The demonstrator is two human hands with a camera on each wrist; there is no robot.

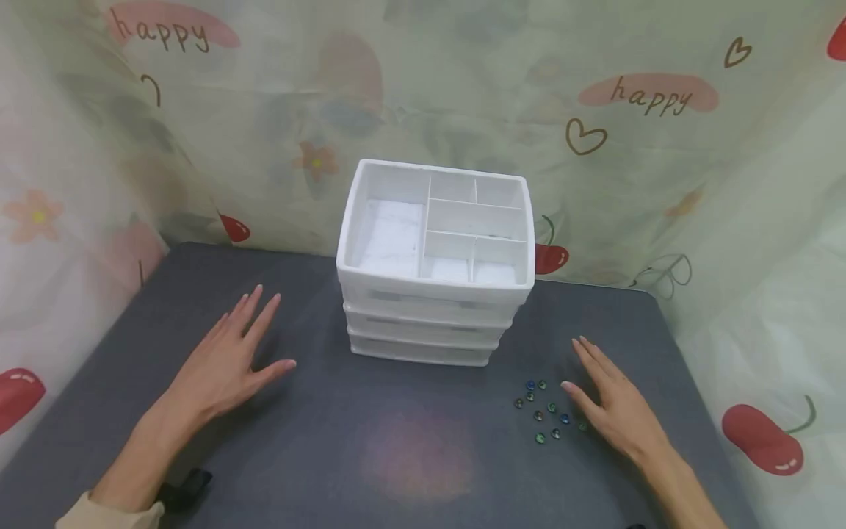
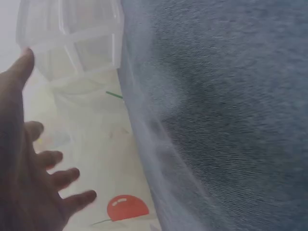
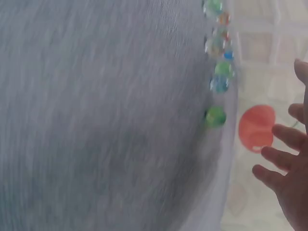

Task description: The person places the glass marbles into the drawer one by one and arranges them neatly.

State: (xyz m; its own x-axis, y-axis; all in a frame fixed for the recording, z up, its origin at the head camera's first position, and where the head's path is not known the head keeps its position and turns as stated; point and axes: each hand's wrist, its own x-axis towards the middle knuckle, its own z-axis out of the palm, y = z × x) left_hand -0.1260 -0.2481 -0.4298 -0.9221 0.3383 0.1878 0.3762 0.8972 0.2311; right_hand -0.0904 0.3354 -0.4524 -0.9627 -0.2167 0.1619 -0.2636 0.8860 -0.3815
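My left hand [image 1: 223,361] is over the left part of the table, fingers spread and holding nothing. On the right, my right hand [image 1: 620,408] hovers with straight fingers, its thumb close to several glass marbles [image 1: 538,416]. The marbles, green, blue and brownish, lie loosely scattered on the dark table; in the right wrist view a green marble [image 3: 215,116] sits apart from the others. Between the hands, toward the back, stands a white plastic drawer organizer [image 1: 432,283]. Its open top is divided into one large compartment and several small ones, with drawers stacked below.
The dark grey table [image 1: 297,455] ends at a curtain [image 1: 264,147] printed with cherries, flowers and "happy", which hangs behind it and along both sides. A black strap [image 1: 187,488] shows at the left wrist beside a pale sleeve [image 1: 109,512].
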